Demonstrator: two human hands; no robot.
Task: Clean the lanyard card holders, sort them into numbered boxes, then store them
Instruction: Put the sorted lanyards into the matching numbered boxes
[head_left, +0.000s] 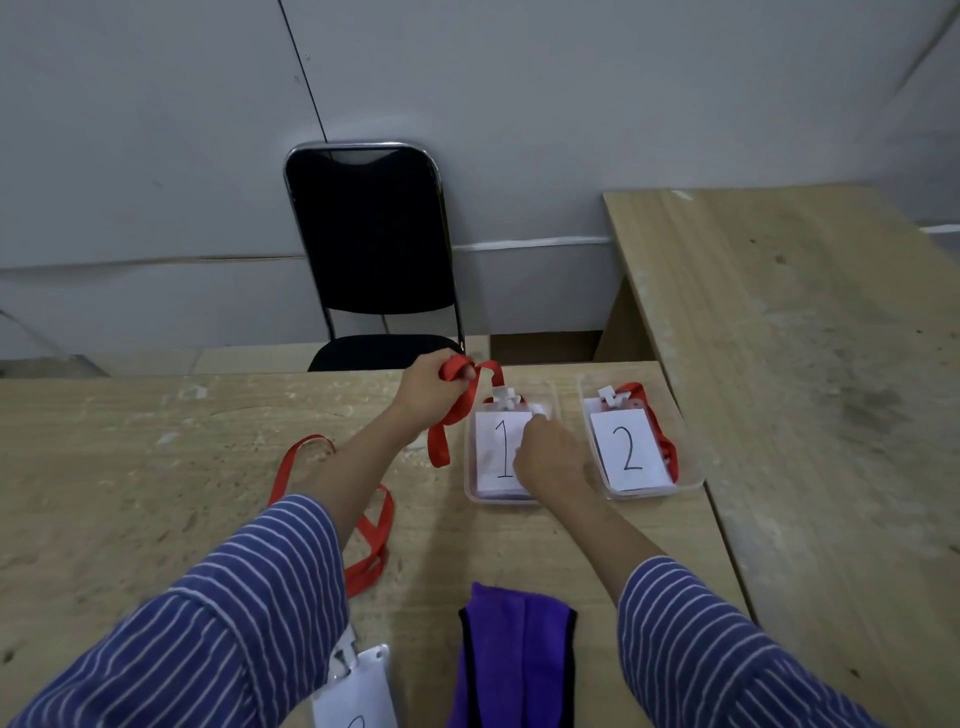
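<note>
Head view: left hand (428, 387), fingers curled round bunched red lanyard (460, 400), just left of box 1 (511, 441). Right hand (550, 457) over box 1, fingers bent down on card holder marked 1 (497, 441); grip itself can't tell. Box 2 (641, 441) beside it w/ holder 2 inside. Purple cloth (517, 660) near worktop (130, 467) front edge; another holder (358, 686) by left sleeve.

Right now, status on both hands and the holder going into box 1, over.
Left hand grips red lanyard, bunched above table. Right hand presses card holder 1 down into box 1. Box 2 already filled. Nothing in the way.
</note>
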